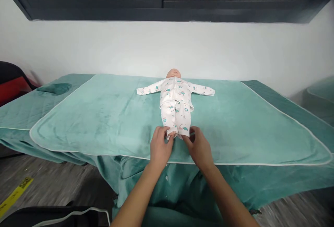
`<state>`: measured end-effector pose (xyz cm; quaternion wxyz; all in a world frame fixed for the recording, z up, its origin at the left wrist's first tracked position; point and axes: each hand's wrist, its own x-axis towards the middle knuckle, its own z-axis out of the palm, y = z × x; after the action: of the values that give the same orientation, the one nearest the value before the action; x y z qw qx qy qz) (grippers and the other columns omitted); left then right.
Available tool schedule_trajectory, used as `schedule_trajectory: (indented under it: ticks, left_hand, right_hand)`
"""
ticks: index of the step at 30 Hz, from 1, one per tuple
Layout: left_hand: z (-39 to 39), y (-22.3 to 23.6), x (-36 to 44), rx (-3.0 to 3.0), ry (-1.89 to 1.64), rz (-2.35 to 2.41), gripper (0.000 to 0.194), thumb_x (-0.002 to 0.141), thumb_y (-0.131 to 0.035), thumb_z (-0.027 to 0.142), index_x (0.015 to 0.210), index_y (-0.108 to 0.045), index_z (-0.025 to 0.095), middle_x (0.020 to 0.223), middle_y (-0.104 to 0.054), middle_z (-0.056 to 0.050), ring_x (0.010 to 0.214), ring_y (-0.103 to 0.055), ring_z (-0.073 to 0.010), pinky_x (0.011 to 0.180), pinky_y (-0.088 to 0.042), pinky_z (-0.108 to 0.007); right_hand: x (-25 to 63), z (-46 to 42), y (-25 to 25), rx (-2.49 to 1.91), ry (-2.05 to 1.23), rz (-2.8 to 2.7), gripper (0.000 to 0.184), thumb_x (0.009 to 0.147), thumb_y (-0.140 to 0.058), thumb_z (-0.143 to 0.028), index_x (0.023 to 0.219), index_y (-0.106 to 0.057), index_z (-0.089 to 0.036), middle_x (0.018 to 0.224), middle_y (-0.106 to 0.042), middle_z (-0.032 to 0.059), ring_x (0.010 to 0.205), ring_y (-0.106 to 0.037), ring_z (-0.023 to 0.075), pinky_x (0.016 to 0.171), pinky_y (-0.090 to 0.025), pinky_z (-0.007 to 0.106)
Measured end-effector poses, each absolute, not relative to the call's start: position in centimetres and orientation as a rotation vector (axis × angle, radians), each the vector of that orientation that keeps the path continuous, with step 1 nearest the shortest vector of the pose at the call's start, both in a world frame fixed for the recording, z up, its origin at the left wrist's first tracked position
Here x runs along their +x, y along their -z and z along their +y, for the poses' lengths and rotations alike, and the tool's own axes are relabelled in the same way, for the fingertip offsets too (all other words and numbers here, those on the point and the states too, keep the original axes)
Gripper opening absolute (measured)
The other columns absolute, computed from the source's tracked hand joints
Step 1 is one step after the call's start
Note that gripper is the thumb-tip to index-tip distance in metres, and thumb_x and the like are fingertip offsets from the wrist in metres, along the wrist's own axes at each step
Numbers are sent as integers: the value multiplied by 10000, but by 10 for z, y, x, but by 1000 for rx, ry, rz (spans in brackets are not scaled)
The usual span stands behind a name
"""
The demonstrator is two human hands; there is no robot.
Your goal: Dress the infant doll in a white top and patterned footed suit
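A baby doll (pixel 173 73) lies on its back on a green cover, its head toward the wall. It wears a white printed long-sleeved top (pixel 175 89) with both sleeves spread outward. White printed pants (pixel 176 115) cover its legs. My left hand (pixel 160 147) pinches the cuff of the pants leg on the left, thumb and forefinger closed on the cloth. At the other cuff, my right hand (pixel 199 147) grips the hem between thumb and fingers. The doll's feet are mostly hidden inside the cuffs.
The light green pad (pixel 109 115) with white piping lies over a darker green cover (pixel 276 98) that hangs down in front. Behind stands a white wall (pixel 104 46) below a dark window frame (pixel 156 9). A black and red chair (pixel 14 84) is at the left.
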<state>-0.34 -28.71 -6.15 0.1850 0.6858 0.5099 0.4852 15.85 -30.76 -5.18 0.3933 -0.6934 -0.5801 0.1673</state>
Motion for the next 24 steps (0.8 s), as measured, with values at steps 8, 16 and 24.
schedule_trajectory:
  ticks: [8, 16, 24]
  left_hand:
    - [-280, 79, 7, 1953, -1432, 1527, 159, 921, -538, 200, 1068, -573, 248, 983, -555, -60, 912, -596, -209, 781, -514, -355]
    - [-282, 87, -13, 2061, -1444, 1397, 173, 948, -548, 217, 1114, -596, 228, 883, -582, -36, 811, -565, -173, 756, -485, -318]
    - [-349, 87, -43, 2049, -1457, 1478, 176, 933, -533, 146, 1067, -629, 210, 876, -657, -29, 818, -638, -148, 725, -521, -251]
  right_hand:
    - [144, -290, 59, -1990, -262, -1470, 467, 869, -576, -478, 1251, -513, -217, 1041, -704, 81, 847, -658, 275, 607, -349, 319]
    - [172, -300, 98, -1763, 210, -1788, 396, 945, -486, -293, 1314, -585, -190, 859, -599, 57, 721, -544, 204, 620, -354, 314]
    - [173, -342, 111, -1370, 162, -1818, 377, 962, -499, -162, 1329, -579, -197, 717, -580, 14, 639, -516, 159, 635, -417, 291]
